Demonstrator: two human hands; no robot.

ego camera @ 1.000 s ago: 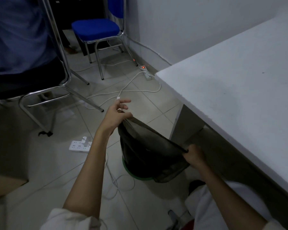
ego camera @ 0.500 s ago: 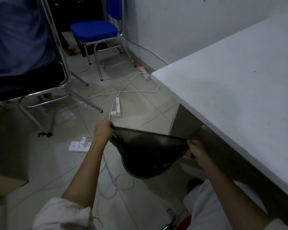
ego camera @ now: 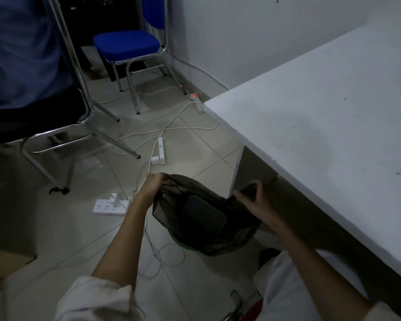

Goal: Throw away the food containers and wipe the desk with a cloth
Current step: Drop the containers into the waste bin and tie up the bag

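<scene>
While both grip its rim, left hand [ego camera: 152, 185] and right hand [ego camera: 252, 199] clench dark translucent plastic bin bag [ego camera: 202, 218], mouth spread, beside white surface [ego camera: 333, 126] corner; no legible writing.

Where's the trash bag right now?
In the head view, the dark trash bag sits low centre over a green bin on the floor, beside the white desk, held open by the left hand and right hand.
</scene>
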